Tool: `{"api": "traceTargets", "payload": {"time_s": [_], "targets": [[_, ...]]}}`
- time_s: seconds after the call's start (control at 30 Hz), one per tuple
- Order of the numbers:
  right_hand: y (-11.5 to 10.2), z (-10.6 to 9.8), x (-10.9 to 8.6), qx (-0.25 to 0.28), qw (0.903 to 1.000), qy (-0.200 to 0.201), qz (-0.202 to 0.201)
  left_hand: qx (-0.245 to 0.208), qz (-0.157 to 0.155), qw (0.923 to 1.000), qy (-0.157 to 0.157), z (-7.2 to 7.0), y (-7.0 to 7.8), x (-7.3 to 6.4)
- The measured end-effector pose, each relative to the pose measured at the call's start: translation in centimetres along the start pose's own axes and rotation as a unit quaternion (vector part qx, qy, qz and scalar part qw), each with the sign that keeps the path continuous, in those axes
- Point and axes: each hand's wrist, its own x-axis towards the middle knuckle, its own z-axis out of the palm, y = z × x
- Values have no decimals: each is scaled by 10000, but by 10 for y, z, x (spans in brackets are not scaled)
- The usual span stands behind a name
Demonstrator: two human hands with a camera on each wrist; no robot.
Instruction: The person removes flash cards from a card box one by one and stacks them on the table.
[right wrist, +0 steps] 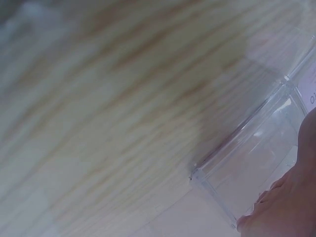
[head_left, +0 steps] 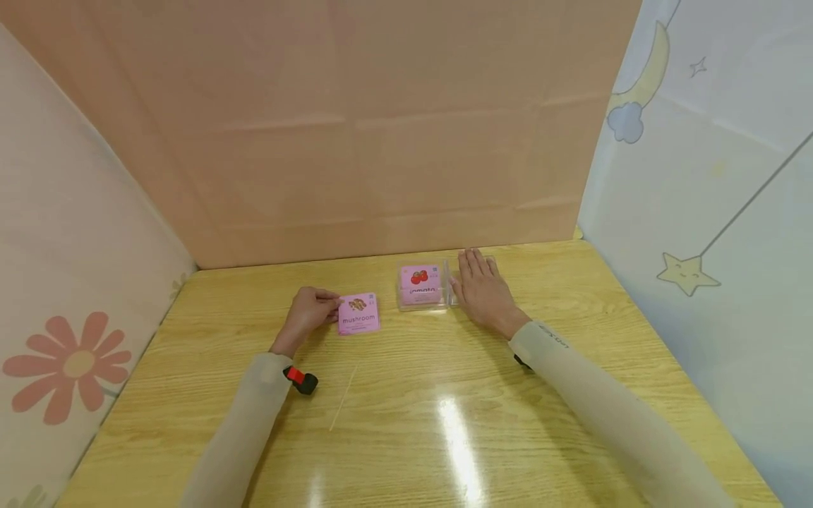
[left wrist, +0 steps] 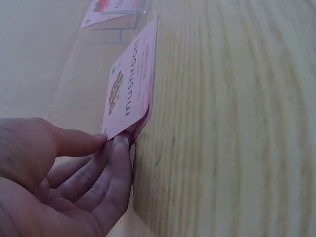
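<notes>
Head view: mushroom card is on the table, left of the clear box; right hand lies flat, gripping nothing. Left wrist: I'd pinch lightly so it doesn't bend; left hand grips its corner, thumb on top. Right wrist: hand's over the lid.

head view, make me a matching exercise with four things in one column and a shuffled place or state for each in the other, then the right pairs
Column one
1. right hand
2. mushroom card
3. star
4. tomato card

Column two
A. inside the clear box
B. on the right wall
C. spread over the clear plastic part beside the box
D. pinched by the left hand

Right pairs: 1-C, 2-D, 3-B, 4-A
</notes>
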Motion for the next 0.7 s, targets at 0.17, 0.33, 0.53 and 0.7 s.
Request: {"api": "traceTargets", "payload": {"time_s": [0.17, 0.33, 0.53, 0.7], "targets": [[0, -2, 1, 20, 10000, -46, 23, 591, 241, 9977, 230, -1, 2, 1], [0, -2, 2, 56, 10000, -37, 22, 861, 260, 9955, 300, -1, 2, 1], [0, 1, 1, 93, 10000, -5, 20, 1045, 302, 9934, 360, -1, 2, 0], [1, 2, 1, 89, 10000, 18, 26, 1391, 505, 9876, 529, 2, 2, 1]]}}
